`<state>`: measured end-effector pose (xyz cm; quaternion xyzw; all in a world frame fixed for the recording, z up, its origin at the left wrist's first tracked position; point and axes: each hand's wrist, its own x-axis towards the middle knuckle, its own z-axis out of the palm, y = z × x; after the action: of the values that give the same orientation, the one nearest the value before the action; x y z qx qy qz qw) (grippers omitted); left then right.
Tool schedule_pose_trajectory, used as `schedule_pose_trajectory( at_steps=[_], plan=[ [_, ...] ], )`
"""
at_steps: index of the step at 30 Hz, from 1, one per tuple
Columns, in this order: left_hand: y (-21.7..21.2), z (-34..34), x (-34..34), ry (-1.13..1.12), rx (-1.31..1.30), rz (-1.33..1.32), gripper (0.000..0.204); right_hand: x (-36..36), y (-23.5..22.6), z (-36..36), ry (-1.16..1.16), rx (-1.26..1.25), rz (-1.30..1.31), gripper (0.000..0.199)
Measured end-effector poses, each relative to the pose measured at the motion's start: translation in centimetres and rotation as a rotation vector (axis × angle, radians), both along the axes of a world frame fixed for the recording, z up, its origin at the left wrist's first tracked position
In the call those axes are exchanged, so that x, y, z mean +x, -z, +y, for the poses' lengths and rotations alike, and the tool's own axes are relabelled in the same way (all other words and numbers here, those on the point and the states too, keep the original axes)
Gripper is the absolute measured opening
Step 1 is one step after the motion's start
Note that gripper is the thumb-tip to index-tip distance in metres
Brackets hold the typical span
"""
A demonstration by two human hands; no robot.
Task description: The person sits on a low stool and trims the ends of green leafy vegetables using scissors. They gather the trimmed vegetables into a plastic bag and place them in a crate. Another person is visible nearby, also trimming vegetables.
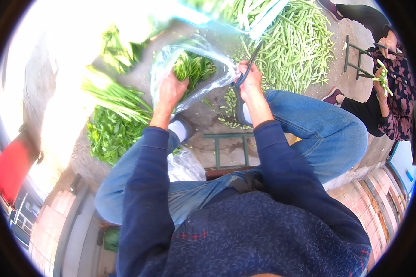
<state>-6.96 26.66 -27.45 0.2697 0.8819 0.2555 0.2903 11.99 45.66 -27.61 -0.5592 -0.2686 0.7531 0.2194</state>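
Between my knees a clear plastic bag [219, 59] is spread wide, its mouth toward me. My left hand [172, 90] is partly inside it, closed around cut green stalks [189, 69]; their lower part is hidden by the bag. On the other side my right hand [249, 82] pinches the bag's rim. The same hand also holds dark scissors [250, 63], blades pointing up and away from me. Just beyond that hand lies a large heap of green beans [296, 48].
Leafy greens [113, 136] and long-stalked bunches [113, 94] lie at left. A light-blue-edged bag of beans [245, 16] is at the far side. Bean trimmings [230, 108] litter the ground. At right, another person's hand [382, 83] holds beans. A green metal stool frame [226, 136] is below me.
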Motion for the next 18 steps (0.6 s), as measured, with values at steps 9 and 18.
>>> schedule_pose_trajectory(
  at_steps=[9,18],
  plan=[
    [3.5,2.6,5.9,0.047,-0.013,0.428,0.082,-0.4,-0.2,-0.3,0.017,-0.027,-0.016,0.023],
    [2.4,0.6,3.4,-0.071,0.293,0.259,0.053,-0.6,0.5,-0.2,0.040,0.030,-0.055,0.022]
  ],
)
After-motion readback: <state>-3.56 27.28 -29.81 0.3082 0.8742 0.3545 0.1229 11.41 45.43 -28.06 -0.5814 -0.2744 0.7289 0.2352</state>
